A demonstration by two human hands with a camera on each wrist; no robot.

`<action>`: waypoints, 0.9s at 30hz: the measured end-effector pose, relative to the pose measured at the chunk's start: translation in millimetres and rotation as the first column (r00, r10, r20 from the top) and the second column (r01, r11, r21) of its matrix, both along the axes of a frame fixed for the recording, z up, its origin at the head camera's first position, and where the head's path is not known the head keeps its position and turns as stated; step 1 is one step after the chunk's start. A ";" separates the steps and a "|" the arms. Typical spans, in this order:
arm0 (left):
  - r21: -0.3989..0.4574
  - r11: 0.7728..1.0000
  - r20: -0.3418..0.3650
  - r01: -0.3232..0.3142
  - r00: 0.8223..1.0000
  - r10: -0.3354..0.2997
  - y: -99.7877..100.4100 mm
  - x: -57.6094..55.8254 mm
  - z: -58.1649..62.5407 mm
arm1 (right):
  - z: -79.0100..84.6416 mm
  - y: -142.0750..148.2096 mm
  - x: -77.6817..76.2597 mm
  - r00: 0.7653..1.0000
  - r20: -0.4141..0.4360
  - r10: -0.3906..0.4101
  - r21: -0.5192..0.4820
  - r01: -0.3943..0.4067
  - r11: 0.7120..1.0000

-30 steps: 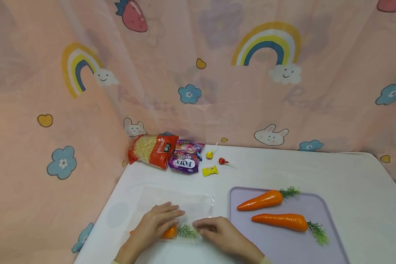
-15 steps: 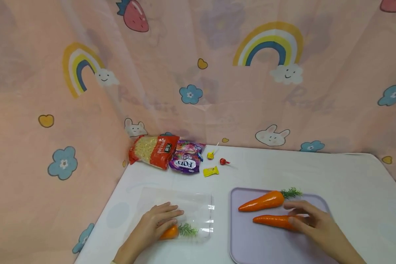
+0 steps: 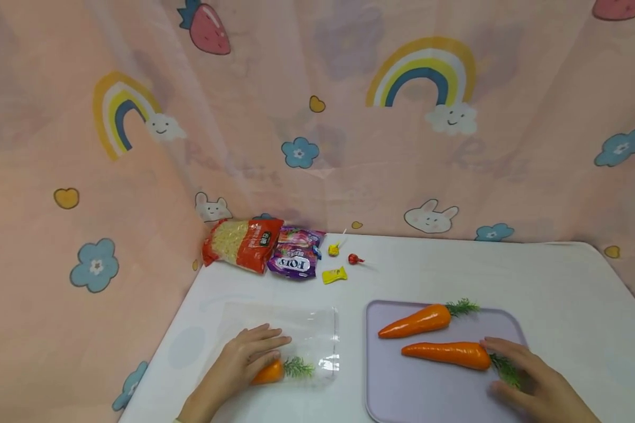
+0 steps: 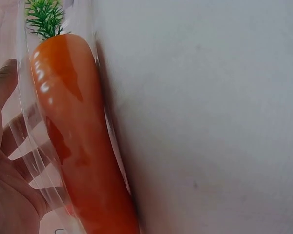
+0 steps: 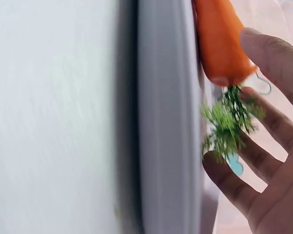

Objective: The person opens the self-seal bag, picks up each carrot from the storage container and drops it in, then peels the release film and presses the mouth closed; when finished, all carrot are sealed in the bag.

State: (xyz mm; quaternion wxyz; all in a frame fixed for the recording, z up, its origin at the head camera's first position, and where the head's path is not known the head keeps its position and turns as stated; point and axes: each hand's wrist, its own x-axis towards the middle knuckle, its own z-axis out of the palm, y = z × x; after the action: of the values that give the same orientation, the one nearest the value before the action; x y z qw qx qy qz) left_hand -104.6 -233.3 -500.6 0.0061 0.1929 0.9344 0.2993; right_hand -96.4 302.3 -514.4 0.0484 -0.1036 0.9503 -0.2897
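In the head view, my left hand (image 3: 246, 357) rests with extended fingers on a clear plastic bag (image 3: 301, 323) lying on the table. An orange carrot (image 3: 268, 373) with green leaves is inside the bag, partly hidden under that hand. The left wrist view shows the bagged carrot (image 4: 75, 112) beside the spread fingers. My right hand (image 3: 540, 382) is over the right side of a lilac tray, fingers apart around the leafy top of the nearer carrot (image 3: 447, 355). Its thumb and fingers do not close on the leaves (image 5: 227, 124). A second carrot (image 3: 418, 322) lies behind it.
The lilac tray (image 3: 423, 399) has a low raised rim. At the back left lie a red bag of yellowish pieces (image 3: 243, 244) and a purple candy bag (image 3: 293, 258). Near them are yellow and red lollipops (image 3: 353, 259) and a yellow wrapped sweet (image 3: 334, 275).
My right hand has left the bag's edge and crossed right to the tray, then slid from the nearer carrot's thick end to its leaves. My left hand stays on the bag.
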 end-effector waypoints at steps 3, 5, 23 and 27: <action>-0.007 1.000 0.013 -0.003 1.000 0.003 -0.4 0.2 -0.6 | -0.9 -7.0 -0.9 0.999 -0.035 0.028 0.005 -0.028 1.000; -0.011 1.000 0.021 -0.006 1.000 0.006 -0.6 0.2 -0.6 | -1.3 -11.1 -2.4 0.999 -0.024 0.032 0.004 -0.032 0.999; 0.008 1.000 0.030 0.010 0.999 -0.010 1.8 0.7 0.6 | 7.7 -35.7 -6.0 0.998 0.051 0.025 -0.024 -0.024 0.999; 0.011 1.000 0.029 0.010 1.000 -0.010 2.0 1.1 0.9 | 23.5 -51.6 -1.8 0.993 -0.095 0.069 -0.064 -0.075 0.995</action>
State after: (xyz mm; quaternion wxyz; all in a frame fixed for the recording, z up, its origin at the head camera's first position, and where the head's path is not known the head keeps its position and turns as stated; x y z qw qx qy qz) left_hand -103.5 -231.3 -499.6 0.0201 0.1932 0.9316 0.3072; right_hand -98.2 250.8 -490.9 0.0111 -0.1527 0.9368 -0.3146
